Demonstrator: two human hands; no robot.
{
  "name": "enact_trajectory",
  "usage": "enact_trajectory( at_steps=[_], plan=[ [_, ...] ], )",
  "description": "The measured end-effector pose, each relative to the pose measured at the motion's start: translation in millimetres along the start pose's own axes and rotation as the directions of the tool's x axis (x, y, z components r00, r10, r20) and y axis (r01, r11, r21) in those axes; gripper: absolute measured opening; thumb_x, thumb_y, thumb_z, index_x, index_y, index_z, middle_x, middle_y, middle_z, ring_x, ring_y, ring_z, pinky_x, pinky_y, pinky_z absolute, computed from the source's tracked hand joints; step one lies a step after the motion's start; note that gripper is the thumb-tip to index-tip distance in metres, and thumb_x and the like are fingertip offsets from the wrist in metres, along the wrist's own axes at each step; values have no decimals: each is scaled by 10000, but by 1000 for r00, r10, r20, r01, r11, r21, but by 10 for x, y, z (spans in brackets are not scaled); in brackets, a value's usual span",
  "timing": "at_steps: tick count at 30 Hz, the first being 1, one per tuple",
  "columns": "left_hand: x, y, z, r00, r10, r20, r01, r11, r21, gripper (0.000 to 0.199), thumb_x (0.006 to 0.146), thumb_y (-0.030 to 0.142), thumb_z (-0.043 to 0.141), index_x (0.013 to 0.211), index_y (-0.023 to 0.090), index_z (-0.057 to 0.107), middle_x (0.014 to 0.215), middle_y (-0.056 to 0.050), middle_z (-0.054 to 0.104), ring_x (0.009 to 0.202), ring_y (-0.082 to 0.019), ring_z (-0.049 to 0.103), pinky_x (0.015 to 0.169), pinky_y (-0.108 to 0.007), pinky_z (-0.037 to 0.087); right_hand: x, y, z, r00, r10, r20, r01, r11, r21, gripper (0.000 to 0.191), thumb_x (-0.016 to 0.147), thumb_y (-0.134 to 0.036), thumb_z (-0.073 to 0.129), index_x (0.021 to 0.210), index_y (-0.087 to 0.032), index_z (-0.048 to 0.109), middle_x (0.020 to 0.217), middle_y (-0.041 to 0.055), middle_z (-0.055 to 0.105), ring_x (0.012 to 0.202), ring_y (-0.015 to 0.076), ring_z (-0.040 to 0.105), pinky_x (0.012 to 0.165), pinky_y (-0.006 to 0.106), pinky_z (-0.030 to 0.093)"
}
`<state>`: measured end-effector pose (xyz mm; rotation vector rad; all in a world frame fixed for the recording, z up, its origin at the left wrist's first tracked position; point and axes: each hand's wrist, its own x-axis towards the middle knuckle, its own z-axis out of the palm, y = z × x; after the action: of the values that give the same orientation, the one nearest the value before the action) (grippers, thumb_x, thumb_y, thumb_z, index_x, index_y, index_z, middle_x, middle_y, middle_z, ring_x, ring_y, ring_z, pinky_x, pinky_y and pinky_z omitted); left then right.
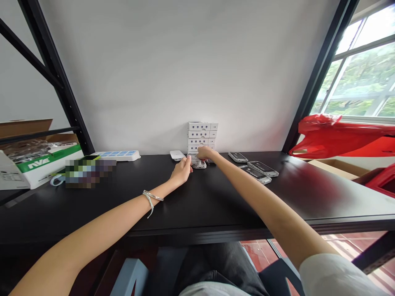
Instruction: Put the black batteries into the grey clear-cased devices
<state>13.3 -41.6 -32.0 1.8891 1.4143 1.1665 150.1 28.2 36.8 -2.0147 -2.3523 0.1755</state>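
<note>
Both my hands are stretched forward to the middle of the black table. My left hand (182, 170), with silver bracelets on the wrist, is closed with thumb and fingers at the left edge of a small flat white device (199, 164). Just above it, the fingers of my right hand (206, 153) are curled over the device's top; what they pinch is hidden. Directly behind stands a stack of small white boxes (202, 135) against the wall. Left of the stack lies a flat white piece (177, 155). Several white-edged devices with dark faces (255, 174) lie to the right.
A white power strip (120, 156) lies at the back left, near a blurred patterned item (89, 172) and an open green-and-white carton (40, 160). Red plastic bags (333, 133) are at the right by the window. Black metal posts (317, 78) frame the table.
</note>
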Motion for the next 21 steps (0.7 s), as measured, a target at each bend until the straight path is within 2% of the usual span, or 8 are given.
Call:
enact_trajectory(
  at_steps=[5, 8, 12, 21],
  plan=[
    [-23, 27, -15, 1000, -4, 13, 4, 1000, 12, 467, 930, 570, 216, 754, 229, 484, 686, -5, 648, 678, -188, 608, 687, -295, 438, 14, -65, 81, 995, 45, -94, -49, 998, -42, 288, 775, -143, 572, 1052, -98, 640, 996, 184, 669, 953, 273, 638, 720, 326, 498],
    [-32, 40, -21, 1000, -8, 18, 8, 1000, 18, 447, 934, 555, 232, 769, 230, 492, 708, -7, 656, 704, -190, 613, 687, -291, 440, 28, -81, 128, 988, 55, -141, -62, 997, -48, 331, 812, -193, 573, 1133, -115, 603, 1125, 205, 612, 1044, 289, 603, 787, 355, 490],
    [-35, 44, -21, 1000, -9, 28, 8, 1000, 19, 433, 934, 547, 247, 789, 232, 507, 716, -3, 658, 722, -190, 617, 693, -284, 447, 29, -85, 177, 983, 58, -172, -66, 997, -46, 362, 817, -240, 606, 1162, -136, 584, 1160, 204, 571, 1061, 291, 593, 811, 351, 488],
    [-36, 47, -18, 999, -12, 37, 12, 1000, 17, 430, 932, 544, 243, 795, 234, 507, 718, -5, 655, 730, -193, 615, 697, -287, 450, 2, -53, 197, 975, 38, -219, -52, 997, -59, 365, 809, -180, 616, 1169, -132, 574, 1162, 200, 560, 1086, 288, 577, 817, 323, 493]
  ],
)
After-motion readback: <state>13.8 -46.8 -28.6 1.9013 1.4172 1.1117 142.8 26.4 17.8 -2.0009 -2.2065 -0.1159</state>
